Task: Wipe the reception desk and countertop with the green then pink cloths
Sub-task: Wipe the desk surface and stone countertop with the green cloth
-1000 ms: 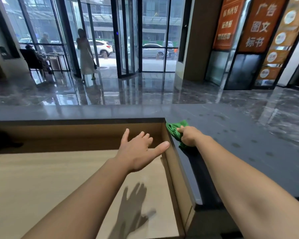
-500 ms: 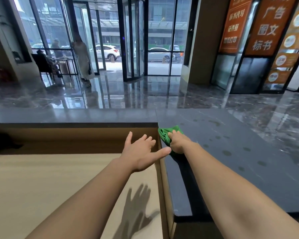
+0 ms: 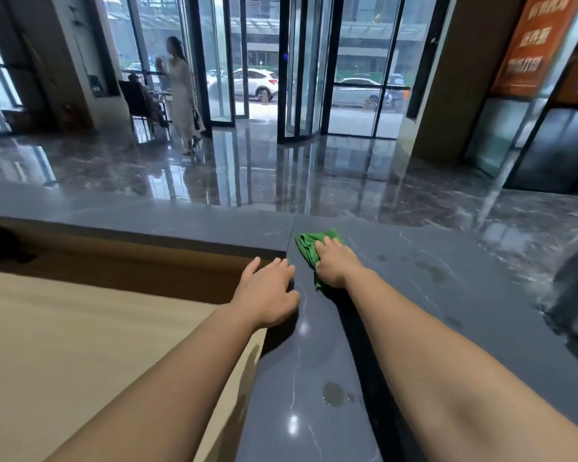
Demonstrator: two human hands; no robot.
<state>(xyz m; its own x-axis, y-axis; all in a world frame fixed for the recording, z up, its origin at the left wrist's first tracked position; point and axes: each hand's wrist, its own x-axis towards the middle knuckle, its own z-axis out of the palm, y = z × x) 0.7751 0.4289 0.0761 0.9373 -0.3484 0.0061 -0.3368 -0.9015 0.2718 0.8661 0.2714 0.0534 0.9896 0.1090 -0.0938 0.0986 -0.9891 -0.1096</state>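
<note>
R hand holds green cloth down; L hand prob. touching countertop.

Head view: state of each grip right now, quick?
Left grip: open, holding nothing, at the inner edge of the countertop.
Right grip: closed round the bunched green cloth, pressing it onto the countertop.

View: one head cam, wide-angle, worn by person.
Facing: fwd + down across dark tabletop, toward glass entrance doors.
Nearness: close; tabletop runs under cam at btm, lobby floor beyond.
Overlap: n/a, single view.
</note>
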